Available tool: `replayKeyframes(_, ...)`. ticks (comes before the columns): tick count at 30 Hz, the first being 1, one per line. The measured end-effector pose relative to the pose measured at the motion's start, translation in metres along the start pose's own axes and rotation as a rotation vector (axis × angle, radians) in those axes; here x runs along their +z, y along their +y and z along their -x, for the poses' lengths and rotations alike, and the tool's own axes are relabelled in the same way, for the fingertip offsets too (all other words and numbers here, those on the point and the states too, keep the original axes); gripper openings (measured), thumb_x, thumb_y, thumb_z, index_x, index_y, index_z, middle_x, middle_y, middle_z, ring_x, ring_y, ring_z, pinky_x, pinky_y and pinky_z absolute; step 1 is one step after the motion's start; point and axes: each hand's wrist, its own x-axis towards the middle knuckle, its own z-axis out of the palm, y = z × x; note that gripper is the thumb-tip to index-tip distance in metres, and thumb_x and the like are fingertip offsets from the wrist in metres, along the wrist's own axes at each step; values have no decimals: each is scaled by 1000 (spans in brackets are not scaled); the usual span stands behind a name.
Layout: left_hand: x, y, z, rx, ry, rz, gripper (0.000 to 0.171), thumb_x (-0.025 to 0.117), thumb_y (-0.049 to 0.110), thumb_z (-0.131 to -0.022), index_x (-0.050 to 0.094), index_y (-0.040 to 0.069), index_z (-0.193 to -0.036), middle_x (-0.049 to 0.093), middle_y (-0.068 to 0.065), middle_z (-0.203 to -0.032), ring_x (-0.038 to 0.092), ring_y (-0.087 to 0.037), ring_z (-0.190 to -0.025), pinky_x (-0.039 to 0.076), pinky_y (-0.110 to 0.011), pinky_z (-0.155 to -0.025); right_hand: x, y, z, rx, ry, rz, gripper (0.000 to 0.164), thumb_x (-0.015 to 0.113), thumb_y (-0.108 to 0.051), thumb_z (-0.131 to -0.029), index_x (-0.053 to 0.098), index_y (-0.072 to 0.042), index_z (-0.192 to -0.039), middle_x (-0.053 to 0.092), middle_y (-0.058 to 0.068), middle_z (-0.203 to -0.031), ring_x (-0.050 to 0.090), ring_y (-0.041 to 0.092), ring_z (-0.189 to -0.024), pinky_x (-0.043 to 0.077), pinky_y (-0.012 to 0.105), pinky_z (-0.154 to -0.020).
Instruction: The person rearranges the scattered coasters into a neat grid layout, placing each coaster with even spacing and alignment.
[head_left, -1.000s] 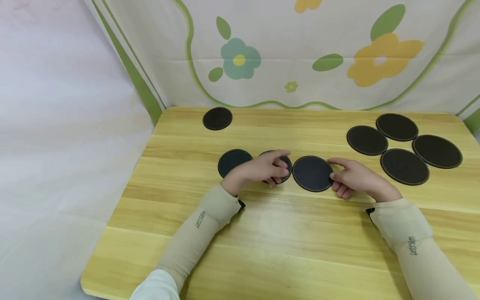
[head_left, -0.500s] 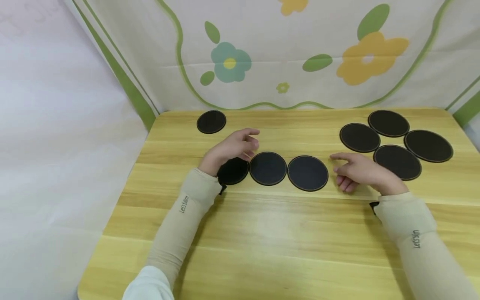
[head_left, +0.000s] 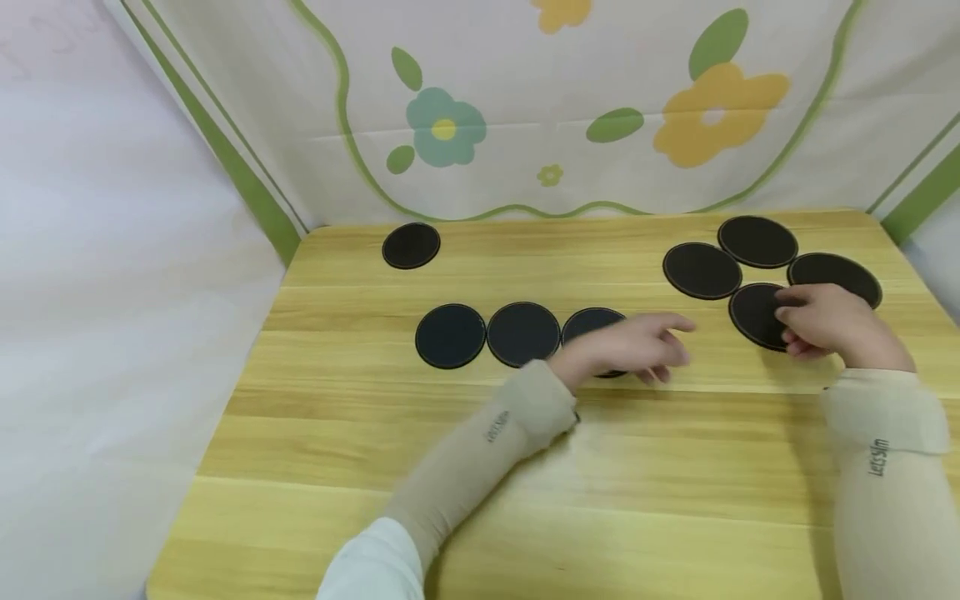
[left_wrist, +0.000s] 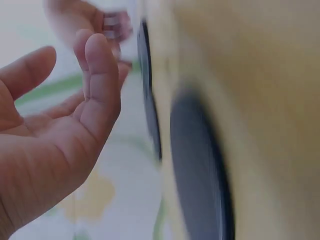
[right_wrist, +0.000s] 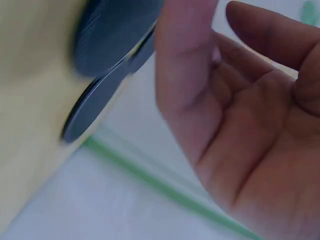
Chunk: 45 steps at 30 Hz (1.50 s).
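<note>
Three black round coasters with thin gold rings lie in a touching row at mid-table: a left one (head_left: pixel 450 336), a middle one (head_left: pixel 522 333) and a right one (head_left: pixel 588 321). My left hand (head_left: pixel 637 343) passes above the right one, partly covering it; its fingers are loosely bent and hold nothing, as the left wrist view confirms. My right hand (head_left: pixel 832 321) is over the front coaster (head_left: pixel 756 315) of a cluster at the right and hides its right side. In the right wrist view this hand's fingers (right_wrist: pixel 185 65) are bent, with nothing seen between them and the thumb.
The cluster's other coasters are a left one (head_left: pixel 702 271), a back one (head_left: pixel 757 242) and a right one (head_left: pixel 840 271). A single coaster (head_left: pixel 411 246) lies at the back left of the wooden table (head_left: pixel 600 500). A flowered cloth (head_left: pixel 525 92) hangs behind the far edge.
My left hand has swept from the row's left coaster to its right end. My right hand has moved right, from beside the row to the cluster's front coaster. The head view has shifted slightly.
</note>
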Motion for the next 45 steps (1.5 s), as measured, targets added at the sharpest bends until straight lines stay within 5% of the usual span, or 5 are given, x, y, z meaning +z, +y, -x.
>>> replayKeyframes(15,116,16,-77,-91,435,332,90,67,0,-86,25,27,-161,57,4,-120,54,-17,-51,49,-25,-52,-11,40,3,46,12,48,33,44,-21,-105,49,-1,-80,48,4,-58,52,23,-55,45,35,-55)
replayKeyframes(20,118,14,-78,-61,580,520,88,67,-9,-78,36,17,-156,52,-1,-139,60,-19,-55,55,-28,-56,-10,39,2,82,10,34,39,46,-26,-104,50,-6,-71,53,4,-60,56,22,-57,49,36,-57)
replayKeyframes(26,113,6,-77,-4,628,740,68,61,-10,-82,44,3,-146,63,-11,-81,56,-17,-59,58,-32,-60,-12,45,2,97,-33,-77,41,47,-31,-106,55,2,-83,60,8,-67,65,23,-61,58,38,-60)
replayKeyframes(36,104,6,-70,142,804,804,55,55,-18,-76,59,12,-121,56,-5,-81,51,-14,-55,52,-28,-50,-19,53,1,-156,-87,-570,26,48,-2,-107,37,-8,-128,65,13,-77,67,24,-62,59,38,-58)
replayKeyframes(45,86,-3,-50,174,746,743,57,59,-13,-92,57,20,-139,58,-7,-77,56,-15,-46,56,-29,-49,-14,40,-1,-379,-360,-572,60,43,3,-107,26,-33,-153,66,19,-75,67,24,-62,59,39,-56)
